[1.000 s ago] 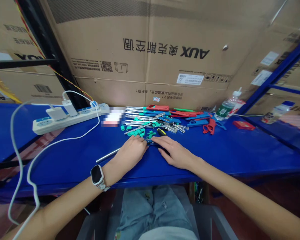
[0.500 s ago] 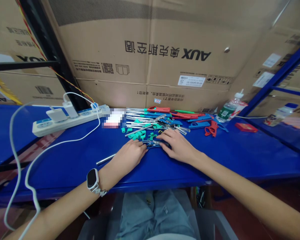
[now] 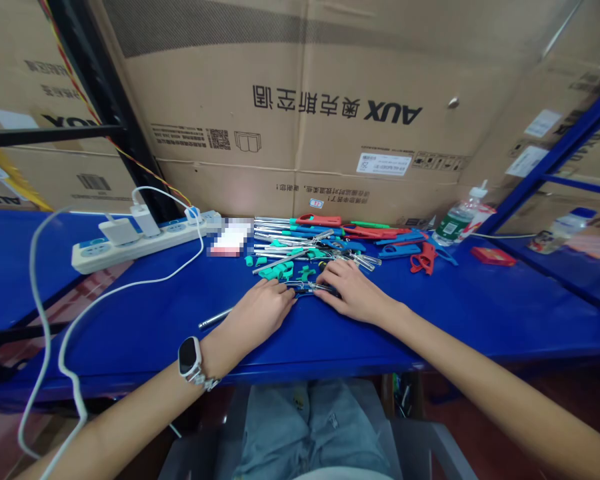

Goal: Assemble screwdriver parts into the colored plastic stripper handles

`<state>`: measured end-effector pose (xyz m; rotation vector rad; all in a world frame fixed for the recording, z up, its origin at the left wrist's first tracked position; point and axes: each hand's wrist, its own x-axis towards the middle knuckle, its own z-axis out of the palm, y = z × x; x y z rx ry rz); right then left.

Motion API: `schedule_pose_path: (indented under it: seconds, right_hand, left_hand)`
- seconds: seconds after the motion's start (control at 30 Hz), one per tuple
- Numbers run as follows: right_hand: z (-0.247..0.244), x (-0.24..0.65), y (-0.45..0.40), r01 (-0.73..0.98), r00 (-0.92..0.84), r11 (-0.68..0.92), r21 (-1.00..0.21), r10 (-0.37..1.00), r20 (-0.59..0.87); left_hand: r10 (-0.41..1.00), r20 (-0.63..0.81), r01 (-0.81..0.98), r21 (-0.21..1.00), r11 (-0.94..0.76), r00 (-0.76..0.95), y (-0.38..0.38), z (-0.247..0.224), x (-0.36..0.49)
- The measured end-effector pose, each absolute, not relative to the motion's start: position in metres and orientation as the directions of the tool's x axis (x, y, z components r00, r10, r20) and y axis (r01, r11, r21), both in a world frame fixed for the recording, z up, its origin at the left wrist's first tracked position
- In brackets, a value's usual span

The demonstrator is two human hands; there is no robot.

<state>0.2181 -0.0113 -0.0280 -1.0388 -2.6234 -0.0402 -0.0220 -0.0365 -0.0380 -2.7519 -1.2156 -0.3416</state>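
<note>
A blue lighter-like piece (image 3: 305, 287) with small inner parts lies between my hands near the middle of the blue table. My left hand (image 3: 263, 308) is closed round its left end, and a metal tube (image 3: 214, 319) sticks out to the left from under that hand. Curled over the right end of the piece is my right hand (image 3: 353, 291), its thumb and fingers pressed on it. Green plastic bits (image 3: 277, 270) lie just beyond my hands. Behind them is a pile of metal tubes (image 3: 275, 230) with blue and green parts.
Red casings (image 3: 423, 259) and blue casings (image 3: 399, 251) lie right of the pile. A bottle with a green label (image 3: 453, 223) and a red box (image 3: 493, 255) stand farther right. At the left are a white power strip (image 3: 167, 235) and its cable (image 3: 123, 285). A carton (image 3: 300, 153) rises behind.
My right fingers have drawn in slightly closer over the right end of the blue piece. The view has shifted a little; my left hand keeps its hold.
</note>
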Motion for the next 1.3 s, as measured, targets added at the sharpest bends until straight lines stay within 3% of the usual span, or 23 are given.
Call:
schedule_pose_path:
  seconds: [0.1,0.27,0.4,0.53,0.67,1.03,1.3]
  right_hand:
    - [-0.030,0.220,-0.012,0.687,-0.666,0.720,-0.095,0.677,0.312]
    - [-0.033,0.219,-0.010,0.645,-0.624,0.733,-0.216,0.668,0.405]
    - [-0.035,0.219,-0.009,0.594,-0.603,0.743,-0.309,0.665,0.441]
    - [-0.035,0.222,-0.011,0.579,-0.590,0.738,-0.346,0.673,0.447]
    - [-0.035,0.223,-0.013,0.584,-0.599,0.734,-0.347,0.678,0.425]
    - [-0.036,0.224,-0.015,0.656,-0.549,0.667,-0.352,0.743,0.383]
    - [-0.038,0.225,-0.015,0.685,-0.584,0.685,-0.248,0.720,0.376]
  left_hand:
    - [0.721,0.311,0.750,0.036,-0.660,0.619,-0.038,-0.037,-0.024]
    - [0.697,0.497,0.757,0.115,-0.643,0.517,-0.028,-0.021,-0.021]
    - [0.658,0.407,0.676,0.123,-0.727,0.634,-0.008,-0.011,-0.013]
    - [0.660,0.377,0.625,0.231,-0.746,0.650,0.006,-0.016,-0.007]
    - [0.673,0.366,0.615,0.278,-0.738,0.642,0.007,-0.025,-0.007]
    - [0.704,0.333,0.665,0.240,-0.707,0.628,-0.005,-0.032,-0.011]
    - [0.666,0.344,0.621,0.245,-0.745,0.662,0.000,-0.035,-0.014]
